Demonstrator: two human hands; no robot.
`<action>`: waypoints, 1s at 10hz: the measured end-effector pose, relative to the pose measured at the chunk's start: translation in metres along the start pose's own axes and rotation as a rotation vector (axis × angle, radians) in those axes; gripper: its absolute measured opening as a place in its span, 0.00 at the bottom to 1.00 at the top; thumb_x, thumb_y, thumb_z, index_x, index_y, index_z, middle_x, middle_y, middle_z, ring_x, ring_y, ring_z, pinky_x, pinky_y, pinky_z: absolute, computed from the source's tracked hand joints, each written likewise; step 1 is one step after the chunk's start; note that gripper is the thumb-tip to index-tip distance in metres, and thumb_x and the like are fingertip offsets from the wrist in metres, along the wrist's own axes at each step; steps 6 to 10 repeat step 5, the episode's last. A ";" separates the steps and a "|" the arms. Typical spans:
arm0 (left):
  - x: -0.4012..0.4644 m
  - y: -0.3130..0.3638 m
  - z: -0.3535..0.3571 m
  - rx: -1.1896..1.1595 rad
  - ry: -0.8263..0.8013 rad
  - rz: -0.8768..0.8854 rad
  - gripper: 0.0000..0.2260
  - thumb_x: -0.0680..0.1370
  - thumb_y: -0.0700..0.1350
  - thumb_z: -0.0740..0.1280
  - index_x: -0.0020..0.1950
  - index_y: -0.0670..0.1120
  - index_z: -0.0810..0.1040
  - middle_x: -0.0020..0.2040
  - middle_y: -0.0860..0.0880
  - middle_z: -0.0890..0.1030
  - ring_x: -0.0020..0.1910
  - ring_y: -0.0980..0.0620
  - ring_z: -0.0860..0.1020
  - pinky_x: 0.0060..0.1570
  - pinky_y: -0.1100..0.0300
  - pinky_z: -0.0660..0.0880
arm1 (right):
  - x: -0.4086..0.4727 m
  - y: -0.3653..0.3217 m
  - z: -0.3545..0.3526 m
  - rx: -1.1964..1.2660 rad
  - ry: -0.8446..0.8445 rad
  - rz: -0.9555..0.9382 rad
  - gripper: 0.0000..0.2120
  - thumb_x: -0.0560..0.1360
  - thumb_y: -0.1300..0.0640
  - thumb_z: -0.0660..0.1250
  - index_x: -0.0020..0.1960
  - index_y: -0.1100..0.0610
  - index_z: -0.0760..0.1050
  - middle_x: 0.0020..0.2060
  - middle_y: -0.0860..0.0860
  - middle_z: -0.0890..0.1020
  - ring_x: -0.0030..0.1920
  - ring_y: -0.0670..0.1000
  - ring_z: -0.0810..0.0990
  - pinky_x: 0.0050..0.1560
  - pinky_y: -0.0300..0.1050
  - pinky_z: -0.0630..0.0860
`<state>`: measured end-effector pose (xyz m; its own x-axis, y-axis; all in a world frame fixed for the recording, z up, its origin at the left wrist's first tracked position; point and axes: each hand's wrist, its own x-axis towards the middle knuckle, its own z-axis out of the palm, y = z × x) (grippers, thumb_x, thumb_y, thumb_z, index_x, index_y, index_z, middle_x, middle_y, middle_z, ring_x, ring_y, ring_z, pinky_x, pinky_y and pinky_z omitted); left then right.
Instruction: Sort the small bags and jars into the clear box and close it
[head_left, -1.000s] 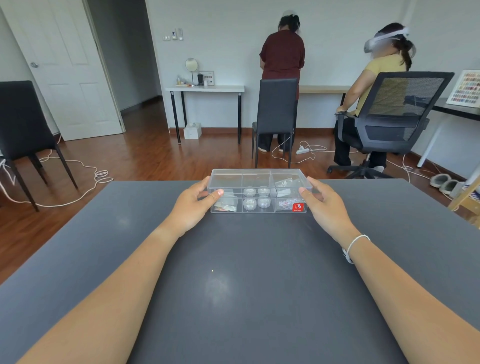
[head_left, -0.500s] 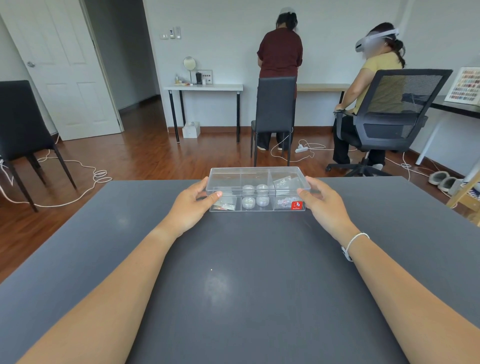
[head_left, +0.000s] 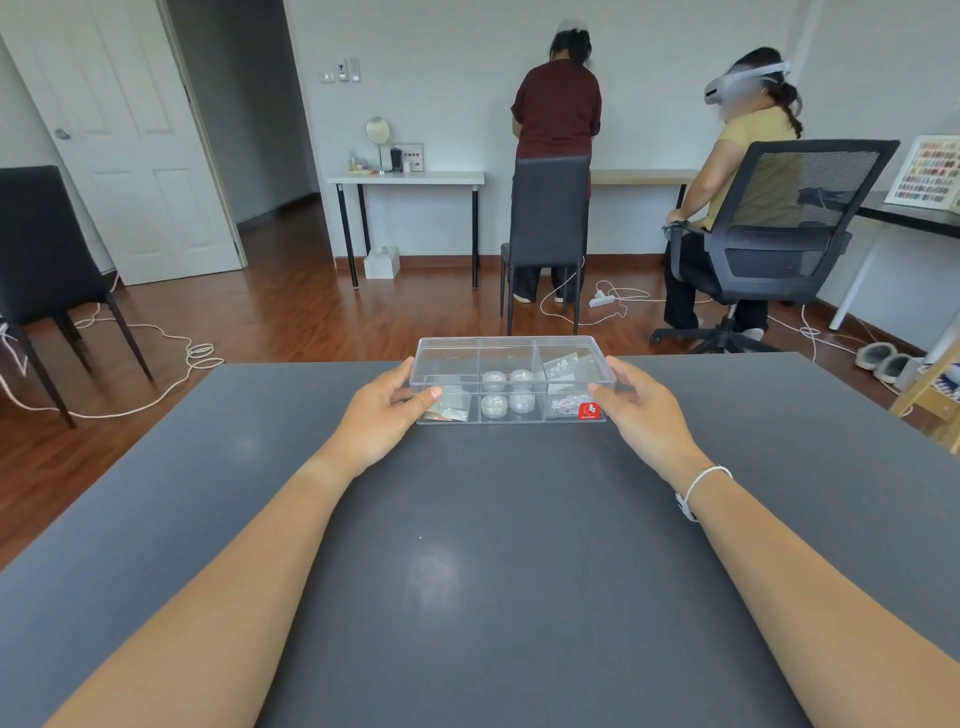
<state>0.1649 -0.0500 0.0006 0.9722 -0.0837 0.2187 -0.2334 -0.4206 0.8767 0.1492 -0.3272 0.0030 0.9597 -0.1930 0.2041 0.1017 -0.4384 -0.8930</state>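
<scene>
Bracing the clear box (head_left: 511, 382) at both short ends, we keep it square near the far edge of the grey table (head_left: 493, 571). Our left hand (head_left: 382, 421) pinches its left end, thumb in front; our right hand (head_left: 641, 415) cups the right end, fingers curled. Four jars (head_left: 506, 392) fill the middle compartments, small bags (head_left: 563, 366) the outer ones, and the lid looks seated, so we judge the task nearly done

The only label is a red sticker (head_left: 589, 411) at the near right corner of the clear box (head_left: 511, 348). It carries a white cube-like logo above a line of white print too small to read.
</scene>
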 end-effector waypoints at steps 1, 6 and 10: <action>-0.002 0.000 0.001 0.015 0.015 -0.008 0.24 0.75 0.50 0.66 0.70 0.53 0.64 0.59 0.59 0.76 0.51 0.69 0.75 0.45 0.82 0.64 | -0.003 -0.001 0.000 0.000 -0.001 0.002 0.23 0.74 0.51 0.64 0.67 0.47 0.65 0.64 0.47 0.74 0.48 0.40 0.72 0.53 0.42 0.74; -0.026 0.002 0.001 0.280 0.078 -0.014 0.30 0.74 0.53 0.66 0.72 0.46 0.60 0.71 0.49 0.68 0.69 0.49 0.66 0.68 0.54 0.62 | -0.031 -0.007 -0.008 -0.039 0.030 -0.011 0.25 0.73 0.52 0.65 0.69 0.51 0.63 0.65 0.51 0.73 0.61 0.52 0.73 0.59 0.51 0.73; -0.026 0.002 0.001 0.280 0.078 -0.014 0.30 0.74 0.53 0.66 0.72 0.46 0.60 0.71 0.49 0.68 0.69 0.49 0.66 0.68 0.54 0.62 | -0.031 -0.007 -0.008 -0.039 0.030 -0.011 0.25 0.73 0.52 0.65 0.69 0.51 0.63 0.65 0.51 0.73 0.61 0.52 0.73 0.59 0.51 0.73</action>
